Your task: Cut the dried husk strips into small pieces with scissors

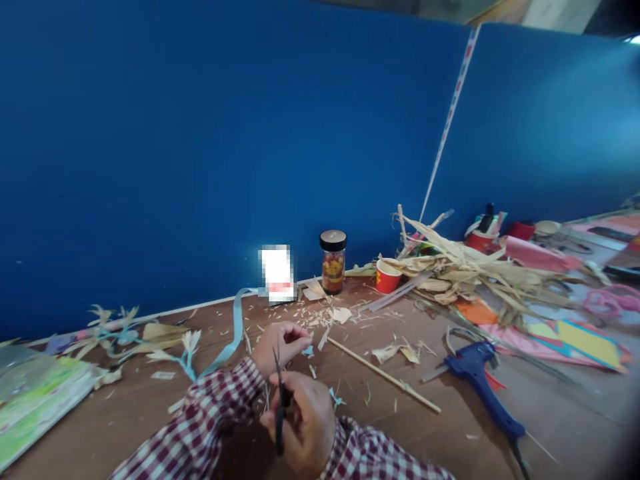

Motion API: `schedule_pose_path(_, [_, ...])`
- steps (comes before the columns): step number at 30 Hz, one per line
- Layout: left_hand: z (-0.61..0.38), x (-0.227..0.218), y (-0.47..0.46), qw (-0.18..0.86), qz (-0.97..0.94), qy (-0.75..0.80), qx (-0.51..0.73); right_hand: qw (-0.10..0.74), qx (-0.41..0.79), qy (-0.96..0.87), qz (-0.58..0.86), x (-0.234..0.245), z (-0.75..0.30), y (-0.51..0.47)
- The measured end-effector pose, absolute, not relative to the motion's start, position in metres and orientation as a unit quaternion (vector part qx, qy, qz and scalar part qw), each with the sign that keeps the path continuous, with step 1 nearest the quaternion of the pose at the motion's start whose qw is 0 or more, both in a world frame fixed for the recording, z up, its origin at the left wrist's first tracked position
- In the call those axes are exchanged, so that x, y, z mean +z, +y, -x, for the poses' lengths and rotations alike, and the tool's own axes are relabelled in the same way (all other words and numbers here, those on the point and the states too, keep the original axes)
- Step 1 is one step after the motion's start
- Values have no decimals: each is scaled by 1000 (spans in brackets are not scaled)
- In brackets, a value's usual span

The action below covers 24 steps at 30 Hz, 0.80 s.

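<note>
My right hand (313, 420) is closed around the handles of dark scissors (280, 423), whose thin blades point up and away from me. Just beyond it, my left hand (280, 347) has thumb and fingers pinched together; what is between them, if anything, is hidden. A small light-blue scrap (309, 351) shows right under those fingertips, and I cannot tell whether it is held. Another blue scrap (337, 398) lies on the table near my right wrist. A thin wooden stick (385, 375) lies slantwise to the right of both hands. Behind my left wrist curls a light-blue ribbon (237, 333).
A blue glue gun (483, 383) lies at right on the brown table (425, 447). Dry corn husks (450, 267), a red paper cup (387, 277) and a black-lidded jar (333, 263) stand along the blue partition (225, 133). Small husk flowers (187, 357) and a green packet (45, 407) are left.
</note>
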<state>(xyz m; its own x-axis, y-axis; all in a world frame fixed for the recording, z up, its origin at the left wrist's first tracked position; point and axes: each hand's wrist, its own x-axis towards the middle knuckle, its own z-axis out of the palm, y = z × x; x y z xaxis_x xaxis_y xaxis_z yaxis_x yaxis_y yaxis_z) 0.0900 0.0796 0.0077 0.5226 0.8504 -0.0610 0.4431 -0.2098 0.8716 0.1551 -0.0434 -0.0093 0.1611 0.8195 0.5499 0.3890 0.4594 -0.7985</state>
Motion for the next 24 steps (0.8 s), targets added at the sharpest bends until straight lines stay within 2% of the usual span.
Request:
schedule_pose_path(8, [-151, -2, 92, 287, -834, 350, 316, 635, 124, -538, 541, 11, -166, -35])
schedule_pose_path(13, [-178, -6, 90, 278, -878, 222, 319, 642, 91, -530, 546, 8, -165, -33])
schedule_pose_path(17, [-189, -17, 90, 251, -924, 128, 260, 668, 61, -493, 554, -2, -161, -28])
schedule_pose_path(24, [-185, -21, 97, 225, -941, 106, 228, 670, 54, -487, 557, 4, -160, -26])
